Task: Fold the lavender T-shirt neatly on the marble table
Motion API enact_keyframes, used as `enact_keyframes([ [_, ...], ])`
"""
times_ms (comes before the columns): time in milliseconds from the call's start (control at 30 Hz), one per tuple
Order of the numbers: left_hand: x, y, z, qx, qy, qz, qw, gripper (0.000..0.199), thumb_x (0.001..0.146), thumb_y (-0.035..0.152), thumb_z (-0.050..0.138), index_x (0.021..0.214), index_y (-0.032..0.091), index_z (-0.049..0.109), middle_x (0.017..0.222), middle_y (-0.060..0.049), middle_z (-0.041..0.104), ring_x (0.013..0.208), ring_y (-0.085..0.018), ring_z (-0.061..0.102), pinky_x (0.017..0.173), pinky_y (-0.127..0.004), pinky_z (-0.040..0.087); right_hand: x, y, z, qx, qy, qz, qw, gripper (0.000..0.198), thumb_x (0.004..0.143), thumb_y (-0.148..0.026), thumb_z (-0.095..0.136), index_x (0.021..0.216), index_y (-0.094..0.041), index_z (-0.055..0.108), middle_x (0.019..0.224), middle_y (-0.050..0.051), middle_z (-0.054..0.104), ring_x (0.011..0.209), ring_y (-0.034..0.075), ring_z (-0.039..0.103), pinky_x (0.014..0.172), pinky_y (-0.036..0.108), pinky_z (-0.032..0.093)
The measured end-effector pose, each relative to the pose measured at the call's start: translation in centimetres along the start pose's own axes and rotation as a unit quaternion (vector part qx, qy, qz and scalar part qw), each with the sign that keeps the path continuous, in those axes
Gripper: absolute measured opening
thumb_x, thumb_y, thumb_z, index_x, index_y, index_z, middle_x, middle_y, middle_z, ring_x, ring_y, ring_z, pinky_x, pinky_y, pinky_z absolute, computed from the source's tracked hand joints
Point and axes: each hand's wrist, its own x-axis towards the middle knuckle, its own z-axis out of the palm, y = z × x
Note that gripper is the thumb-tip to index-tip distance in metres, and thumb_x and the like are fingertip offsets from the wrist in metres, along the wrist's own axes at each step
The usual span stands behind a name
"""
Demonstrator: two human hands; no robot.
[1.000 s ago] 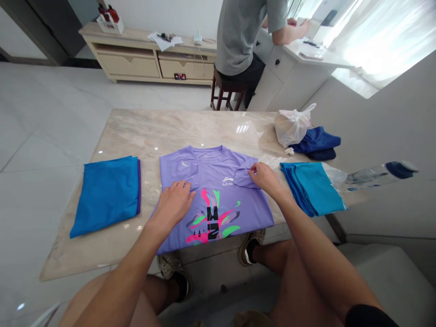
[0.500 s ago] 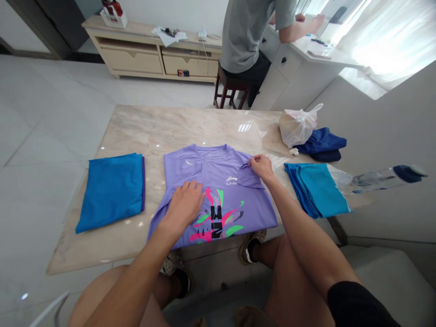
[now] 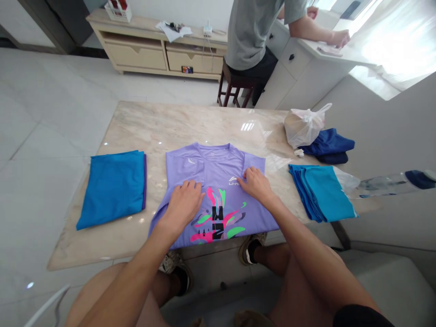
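A purple T-shirt (image 3: 223, 159) lies front side up on the marble-look table, with a bright printed design on its front. Both of its sleeves are turned inward over the chest, and its lower edge reaches the near table edge. My left hand (image 3: 185, 200) rests flat on the left side of the shirt by the sleeve, fingers extended. At the lower corner of the right sleeve, beside the white chest logo, my right hand (image 3: 257, 184) has its fingertips and thumb closed on the fabric. Its fingertips are partly hidden.
Folded blue cloth (image 3: 114, 188) lies left on the table (image 3: 153, 118). At right are a folded turquoise stack (image 3: 332, 193), a plastic bag (image 3: 304, 127), dark blue cloth (image 3: 329, 143) and a bottle (image 3: 388, 182). Another person (image 3: 250, 36) sits beyond, facing a white counter.
My right hand has moved down and slightly left along the right sleeve, which now lies flatter. My left hand stays put. The other person's arm has shifted right on the counter.
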Motion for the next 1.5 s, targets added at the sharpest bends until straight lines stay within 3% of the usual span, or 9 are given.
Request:
enact_keyframes([
  [167, 0.4, 0.8, -0.1, 0.014, -0.001, 0.012, 1.000, 0.033, 0.116, 0.030, 0.051, 0.136, 0.013, 0.070, 0.133, -0.019, 0.073, 0.123, -0.036, 0.069, 0.098, -0.048, 0.057, 0.2, 0.2, -1.0, 0.006, -0.013, 0.016, 1.000, 0.021, 0.112, -0.023, 0.052, 0.111, -0.018, 0.072, 0.125, 0.015, 0.080, 0.122, 0.031, 0.071, 0.091, 0.033, 0.052],
  [267, 0.6, 1.2, -0.5, 0.025, -0.017, 0.010, 0.999, 0.031, 0.116, 0.030, 0.051, 0.135, 0.014, 0.070, 0.132, -0.018, 0.074, 0.125, -0.035, 0.070, 0.098, -0.046, 0.058, -0.4, 0.1, -2.0, 0.010, 0.005, -0.009, 1.000, 0.021, 0.113, -0.024, 0.053, 0.113, -0.017, 0.073, 0.123, 0.015, 0.081, 0.121, 0.030, 0.073, 0.091, 0.033, 0.051],
  [400, 0.9, 1.4, -0.6, 0.030, -0.020, 0.009, 0.999, 0.033, 0.116, 0.030, 0.050, 0.136, 0.013, 0.070, 0.132, -0.019, 0.074, 0.125, -0.035, 0.070, 0.099, -0.047, 0.058, -1.5, -0.4, -2.6, 0.042, -0.038, -0.064, 0.996, 0.020, 0.114, -0.031, 0.059, 0.115, -0.019, 0.074, 0.122, 0.012, 0.082, 0.116, 0.028, 0.076, 0.088, 0.031, 0.051],
  [600, 1.1, 1.5, -0.3, 0.031, -0.017, 0.008, 0.999, 0.032, 0.116, 0.030, 0.051, 0.136, 0.013, 0.070, 0.132, -0.018, 0.074, 0.125, -0.035, 0.070, 0.099, -0.046, 0.058, -0.9, -1.0, -2.6, 0.001, -0.039, -0.028, 0.999, 0.031, 0.119, -0.038, 0.051, 0.124, -0.016, 0.073, 0.126, 0.016, 0.081, 0.119, 0.031, 0.076, 0.089, 0.034, 0.052],
  [800, 0.7, 1.0, 0.1, 0.021, -0.001, 0.013, 1.000, 0.031, 0.116, 0.031, 0.052, 0.135, 0.014, 0.069, 0.132, -0.018, 0.074, 0.124, -0.035, 0.070, 0.098, -0.046, 0.057, -0.4, -2.9, -1.8, -0.015, -0.049, -0.030, 0.998, 0.038, 0.114, -0.050, 0.061, 0.120, -0.015, 0.074, 0.129, 0.019, 0.080, 0.125, 0.034, 0.074, 0.095, 0.036, 0.054],
  [933, 0.3, 0.4, 0.4, 0.010, 0.010, 0.009, 1.000, 0.029, 0.115, 0.032, 0.054, 0.134, 0.015, 0.069, 0.132, -0.018, 0.074, 0.123, -0.034, 0.070, 0.099, -0.045, 0.056, -0.1, -3.9, -1.0, -0.011, -0.037, 0.002, 0.999, 0.037, 0.115, -0.044, 0.055, 0.129, -0.012, 0.069, 0.131, 0.021, 0.079, 0.126, 0.034, 0.074, 0.096, 0.038, 0.054],
  [1267, 0.0, 0.1, -0.1, 0.001, 0.004, 0.011, 1.000, 0.033, 0.115, 0.031, 0.053, 0.139, 0.013, 0.069, 0.134, -0.018, 0.074, 0.125, -0.036, 0.070, 0.100, -0.050, 0.057, 1.8, -4.7, 0.6, -0.027, 0.014, 0.069, 0.997, 0.050, 0.119, -0.053, 0.041, 0.137, -0.011, 0.063, 0.127, 0.025, 0.078, 0.117, 0.036, 0.077, 0.096, 0.040, 0.055],
  [1500, -0.2, 0.1, -0.2, -0.004, 0.014, 0.005, 1.000, 0.031, 0.115, 0.031, 0.053, 0.136, 0.016, 0.071, 0.133, -0.017, 0.074, 0.124, -0.034, 0.070, 0.099, -0.046, 0.057, 3.2, -4.5, 1.2, -0.062, 0.004, 0.070, 0.996, 0.042, 0.121, -0.032, 0.029, 0.135, -0.013, 0.064, 0.128, 0.023, 0.077, 0.114, 0.033, 0.079, 0.094, 0.039, 0.054],
])
